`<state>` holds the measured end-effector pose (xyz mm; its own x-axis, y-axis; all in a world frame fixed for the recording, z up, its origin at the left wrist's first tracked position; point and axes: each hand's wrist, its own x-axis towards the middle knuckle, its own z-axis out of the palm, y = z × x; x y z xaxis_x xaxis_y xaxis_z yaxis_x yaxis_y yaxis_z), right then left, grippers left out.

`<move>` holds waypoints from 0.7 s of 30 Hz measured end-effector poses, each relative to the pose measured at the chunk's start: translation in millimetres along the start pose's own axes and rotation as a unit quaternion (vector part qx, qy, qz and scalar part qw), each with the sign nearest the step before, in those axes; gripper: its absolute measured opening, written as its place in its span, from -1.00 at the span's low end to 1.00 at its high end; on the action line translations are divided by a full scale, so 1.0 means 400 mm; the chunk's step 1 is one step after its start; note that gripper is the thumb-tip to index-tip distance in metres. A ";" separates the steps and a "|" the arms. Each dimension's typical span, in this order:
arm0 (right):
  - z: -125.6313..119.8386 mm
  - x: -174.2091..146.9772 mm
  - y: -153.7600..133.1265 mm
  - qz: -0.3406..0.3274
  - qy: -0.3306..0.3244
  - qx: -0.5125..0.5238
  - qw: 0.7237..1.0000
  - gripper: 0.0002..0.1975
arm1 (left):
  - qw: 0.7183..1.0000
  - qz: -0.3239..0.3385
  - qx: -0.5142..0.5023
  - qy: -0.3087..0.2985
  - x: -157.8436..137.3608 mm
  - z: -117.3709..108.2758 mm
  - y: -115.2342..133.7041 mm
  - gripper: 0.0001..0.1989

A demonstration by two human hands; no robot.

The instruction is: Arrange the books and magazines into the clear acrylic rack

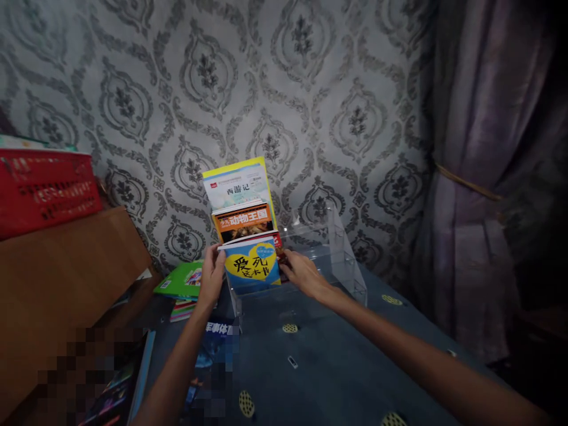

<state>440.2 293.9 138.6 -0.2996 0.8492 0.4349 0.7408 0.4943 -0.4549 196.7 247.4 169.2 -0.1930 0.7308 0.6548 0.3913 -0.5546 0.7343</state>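
Observation:
My left hand (212,276) grips the left edge of a blue book with a yellow heart (251,266), thumb on its front cover. My right hand (306,273) is closed at the right edge of a red book (284,255), mostly hidden behind the blue one. Both books stand at the front left of a clear tiered rack (344,251). Higher up behind them, an orange-and-black book (244,222) and a pale book with a yellow border (239,188) stand in stepped rows, leaning back slightly.
Left of the rack lie a green book (181,281) and a stack with striped edges (181,310). A dark blue magazine (210,349) lies nearer. A cardboard box (66,284) and red basket (48,186) stand far left. A curtain (479,177) hangs at right.

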 end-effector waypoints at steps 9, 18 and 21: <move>0.014 -0.008 -0.022 0.014 -0.006 0.024 1.000 -0.71 | 0.998 0.013 0.064 -0.005 -0.041 0.026 -0.009 -0.74; 0.017 -0.001 -0.022 0.007 -0.035 0.032 0.999 -0.73 | 0.998 0.014 0.065 -0.004 -0.045 0.027 -0.006 -0.74; 0.016 -0.010 -0.026 -0.012 -0.022 0.087 0.996 -0.70 | 0.997 0.010 0.076 -0.017 -0.045 0.021 -0.008 -0.72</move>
<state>429.7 286.7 136.8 -0.3449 0.8417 0.4154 0.6179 0.5367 -0.5746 206.5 239.2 153.5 -0.1536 0.7348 0.6607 0.5272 -0.5046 0.6837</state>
